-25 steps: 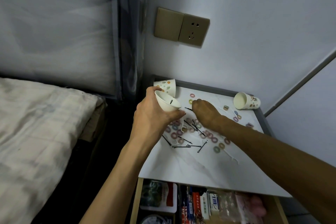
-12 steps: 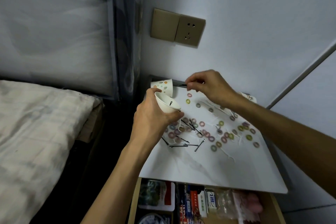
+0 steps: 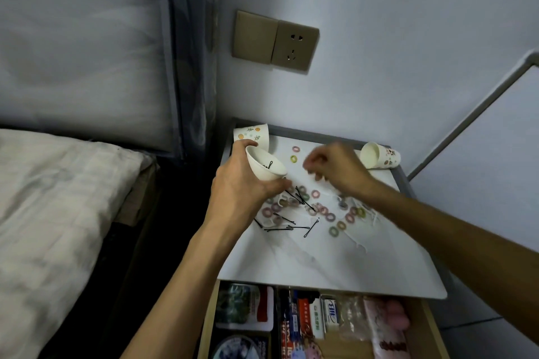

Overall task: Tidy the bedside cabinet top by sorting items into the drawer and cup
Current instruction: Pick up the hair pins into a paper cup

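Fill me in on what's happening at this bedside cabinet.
A person is sorting small bits off the cabinet top. The left hand grips a tilted white cup with a black hairpin inside. The right hand hovers, blurred, over scattered hair ties and loose pins; whether it pinches anything is unclear. A patterned cup lies on its side at the back right, and the drawer below stands open, packed with items.

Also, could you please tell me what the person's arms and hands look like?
The left hand and right hand are bare: no gloves, rings or watch visible, though the right hand is blurred. The forearms, left and right, are bare too, with no sleeves in view.
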The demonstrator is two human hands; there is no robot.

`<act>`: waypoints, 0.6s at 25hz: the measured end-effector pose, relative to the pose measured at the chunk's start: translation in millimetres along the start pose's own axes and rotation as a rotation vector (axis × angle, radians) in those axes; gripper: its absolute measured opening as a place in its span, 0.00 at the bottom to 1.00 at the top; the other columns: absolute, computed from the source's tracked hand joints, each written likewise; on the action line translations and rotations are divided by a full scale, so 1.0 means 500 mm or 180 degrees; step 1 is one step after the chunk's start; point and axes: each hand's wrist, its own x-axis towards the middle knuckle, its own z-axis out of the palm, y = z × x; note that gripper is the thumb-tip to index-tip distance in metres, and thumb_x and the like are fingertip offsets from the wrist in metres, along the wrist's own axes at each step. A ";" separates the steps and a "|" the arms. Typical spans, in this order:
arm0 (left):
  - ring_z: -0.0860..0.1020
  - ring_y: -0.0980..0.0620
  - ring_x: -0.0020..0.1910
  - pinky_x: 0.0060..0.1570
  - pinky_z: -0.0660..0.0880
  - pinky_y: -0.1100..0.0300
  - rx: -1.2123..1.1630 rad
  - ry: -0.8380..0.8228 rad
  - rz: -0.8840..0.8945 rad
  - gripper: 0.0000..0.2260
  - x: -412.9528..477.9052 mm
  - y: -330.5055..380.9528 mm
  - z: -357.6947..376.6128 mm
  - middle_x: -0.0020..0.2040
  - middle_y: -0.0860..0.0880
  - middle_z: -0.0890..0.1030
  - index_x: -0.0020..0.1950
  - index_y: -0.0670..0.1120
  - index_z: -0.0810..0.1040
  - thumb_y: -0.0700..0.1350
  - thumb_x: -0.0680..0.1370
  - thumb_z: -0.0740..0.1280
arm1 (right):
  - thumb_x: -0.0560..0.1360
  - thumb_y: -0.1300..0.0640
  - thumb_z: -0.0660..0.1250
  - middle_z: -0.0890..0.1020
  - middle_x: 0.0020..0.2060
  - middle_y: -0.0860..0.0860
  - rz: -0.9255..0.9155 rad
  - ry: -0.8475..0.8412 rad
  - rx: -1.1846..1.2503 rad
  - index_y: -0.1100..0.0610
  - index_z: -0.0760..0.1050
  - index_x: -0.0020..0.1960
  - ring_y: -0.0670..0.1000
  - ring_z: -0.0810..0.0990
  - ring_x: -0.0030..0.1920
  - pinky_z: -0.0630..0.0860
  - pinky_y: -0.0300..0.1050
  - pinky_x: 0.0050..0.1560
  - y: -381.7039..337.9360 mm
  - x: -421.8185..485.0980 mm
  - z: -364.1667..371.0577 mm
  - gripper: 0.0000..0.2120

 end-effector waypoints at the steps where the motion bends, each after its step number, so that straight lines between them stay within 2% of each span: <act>1: 0.80 0.53 0.48 0.48 0.79 0.53 0.0001 0.0020 0.0003 0.34 0.001 0.001 0.000 0.50 0.55 0.80 0.62 0.55 0.70 0.54 0.60 0.81 | 0.74 0.58 0.72 0.83 0.32 0.49 0.0270 -0.0136 -0.0246 0.56 0.83 0.43 0.48 0.82 0.33 0.76 0.40 0.38 0.026 -0.008 0.027 0.03; 3: 0.79 0.53 0.49 0.48 0.79 0.54 0.0003 0.0020 0.0006 0.34 0.000 0.005 0.003 0.50 0.55 0.80 0.62 0.55 0.70 0.54 0.61 0.81 | 0.73 0.55 0.73 0.82 0.31 0.50 0.0623 -0.0260 -0.0583 0.56 0.84 0.41 0.50 0.82 0.34 0.76 0.41 0.38 0.057 -0.020 0.077 0.06; 8: 0.79 0.51 0.50 0.50 0.79 0.51 0.0040 0.0031 -0.0005 0.34 0.002 0.006 0.000 0.51 0.53 0.80 0.62 0.54 0.70 0.54 0.61 0.81 | 0.72 0.51 0.73 0.85 0.42 0.53 0.0684 -0.0199 -0.1306 0.52 0.84 0.47 0.55 0.82 0.44 0.73 0.42 0.42 0.073 -0.019 0.121 0.06; 11: 0.79 0.49 0.51 0.50 0.79 0.48 -0.0012 0.0023 -0.0058 0.34 0.005 0.005 -0.002 0.52 0.53 0.80 0.62 0.54 0.71 0.54 0.61 0.81 | 0.73 0.53 0.70 0.84 0.42 0.54 0.0752 -0.0321 -0.1434 0.54 0.84 0.46 0.57 0.81 0.43 0.74 0.43 0.41 0.074 -0.014 0.119 0.06; 15: 0.80 0.49 0.51 0.51 0.79 0.48 -0.0001 0.0017 -0.0044 0.34 0.007 0.010 0.001 0.52 0.52 0.80 0.63 0.53 0.71 0.53 0.61 0.81 | 0.73 0.57 0.68 0.84 0.37 0.53 0.0633 -0.0230 -0.1169 0.54 0.84 0.40 0.55 0.82 0.40 0.75 0.44 0.38 0.068 0.003 0.110 0.07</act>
